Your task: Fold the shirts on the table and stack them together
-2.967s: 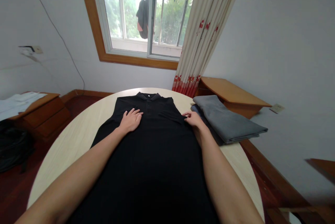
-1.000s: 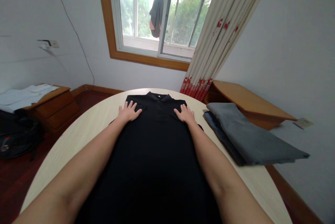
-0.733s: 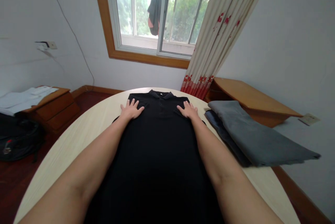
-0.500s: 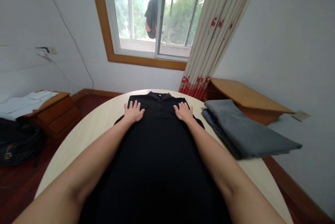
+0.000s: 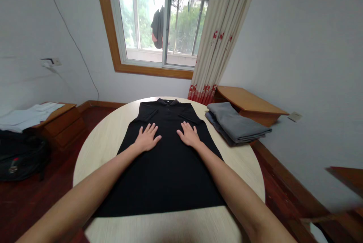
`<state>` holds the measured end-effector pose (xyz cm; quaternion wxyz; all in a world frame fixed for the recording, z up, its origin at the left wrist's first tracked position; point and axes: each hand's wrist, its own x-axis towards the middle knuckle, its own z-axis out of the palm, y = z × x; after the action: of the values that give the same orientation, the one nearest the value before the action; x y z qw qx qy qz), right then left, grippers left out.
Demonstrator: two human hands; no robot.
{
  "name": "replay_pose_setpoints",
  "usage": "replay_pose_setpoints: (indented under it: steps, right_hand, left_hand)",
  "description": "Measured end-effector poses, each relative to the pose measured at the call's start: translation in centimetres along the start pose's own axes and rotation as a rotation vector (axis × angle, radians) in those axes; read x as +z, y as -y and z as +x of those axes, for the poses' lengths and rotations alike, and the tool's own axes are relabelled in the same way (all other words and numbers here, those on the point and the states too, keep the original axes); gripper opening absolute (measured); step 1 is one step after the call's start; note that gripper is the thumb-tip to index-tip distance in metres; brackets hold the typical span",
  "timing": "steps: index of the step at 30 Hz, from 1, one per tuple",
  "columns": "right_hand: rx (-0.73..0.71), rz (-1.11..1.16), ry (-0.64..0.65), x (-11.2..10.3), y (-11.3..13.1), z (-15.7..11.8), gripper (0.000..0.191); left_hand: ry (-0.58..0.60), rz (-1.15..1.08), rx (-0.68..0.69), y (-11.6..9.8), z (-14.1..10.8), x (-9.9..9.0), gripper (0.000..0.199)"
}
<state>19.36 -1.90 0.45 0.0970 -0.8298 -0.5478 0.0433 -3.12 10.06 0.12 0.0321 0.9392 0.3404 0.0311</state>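
Note:
A black polo shirt (image 5: 167, 175) lies spread flat on the round table, its collar at the far edge and its hem towards me. The short sleeves are laid inward over the body. My left hand (image 5: 146, 138) rests palm down on the left chest of the shirt, fingers spread. On the other side my right hand (image 5: 189, 134) lies flat on the cloth just below the right sleeve, fingers stretched out. Neither hand grips the fabric.
Folded grey and dark garments (image 5: 235, 122) sit at the right of the pale round table (image 5: 96, 156). Beyond them is a wooden cabinet (image 5: 249, 101), with a curtain (image 5: 215, 35) by the window. A nightstand (image 5: 64, 122) and black bag (image 5: 24, 156) are at the left.
Both hands have slid towards me from the shoulder area to the chest, staying flat. The view has shifted back, so the hem and near table edge now show.

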Motion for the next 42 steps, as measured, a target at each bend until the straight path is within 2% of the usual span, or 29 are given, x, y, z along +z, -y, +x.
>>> replay_pose_setpoints:
  steps: [2, 4, 9, 11, 13, 15, 17, 18, 20, 22, 27, 29, 31, 35, 39, 42]
  right_hand:
    - [-0.088, 0.023, 0.035, 0.4, 1.5, -1.5, 0.070]
    - [-0.090, 0.021, 0.041, 0.6, 1.1, -3.0, 0.071]
    - [0.103, -0.058, 0.010, -0.2, -5.1, -5.9, 0.072]
    - [0.178, -0.085, 0.017, -0.8, -6.2, -6.5, 0.071]
    - [0.222, -0.088, 0.045, -1.1, -4.8, -6.7, 0.069]
    - [0.183, -0.063, 0.074, -1.1, -1.6, -6.9, 0.067]
    - [0.022, -0.011, 0.065, -0.6, 2.2, -7.3, 0.069]
    - [-0.053, 0.019, 0.074, -0.2, 3.6, -7.6, 0.071]
    - [-0.129, 0.043, 0.068, 0.5, 4.9, -8.4, 0.073]
    - [-0.108, 0.033, 0.046, 0.9, 3.7, -9.3, 0.073]
    - [0.130, -0.071, 0.006, 0.2, -3.8, -11.5, 0.072]
    - [0.182, -0.099, -0.010, -0.1, -5.6, -12.0, 0.072]
    - [0.204, -0.108, -0.023, -0.1, -6.2, -12.3, 0.072]
    - [0.212, -0.099, -0.043, 0.1, -5.9, -12.4, 0.071]
    - [0.210, -0.090, -0.060, 0.1, -5.9, -12.3, 0.069]
    - [0.208, -0.078, -0.068, 0.2, -6.1, -12.3, 0.068]
  left_hand:
    - [0.026, -0.034, 0.071, -1.6, -1.3, 0.3, 0.070]
    - [0.025, -0.041, 0.087, -1.6, -2.7, 0.5, 0.070]
    - [0.005, -0.003, -0.050, 2.9, -6.1, 0.2, 0.070]
    - [0.006, 0.028, -0.118, 3.3, -7.0, -0.1, 0.068]
    - [0.020, 0.054, -0.145, 1.7, -7.5, -0.3, 0.066]
    - [0.041, 0.044, -0.080, -1.4, -7.6, -0.3, 0.065]
    - [0.052, -0.021, 0.065, -4.6, -7.6, 0.2, 0.067]
    - [0.047, -0.045, 0.094, -5.6, -7.7, 0.4, 0.067]
    - [0.017, -0.070, 0.112, -6.1, -8.1, 0.8, 0.067]
    - [-0.001, -0.065, 0.073, -4.3, -8.8, 0.9, 0.067]
    - [-0.013, 0.008, -0.137, 3.5, -11.5, 0.3, 0.069]
    - [-0.028, 0.025, -0.194, 5.0, -12.4, 0.2, 0.069]
    - [-0.054, 0.040, -0.251, 5.2, -12.9, 0.1, 0.069]
    - [-0.163, 0.067, -0.372, 4.2, -13.5, 0.0, 0.070]
    - [-0.279, 0.089, -0.362, 3.4, -14.3, -0.7, 0.062]
    - [-0.293, 0.035, -0.367, 3.1, -15.0, -1.2, 0.058]
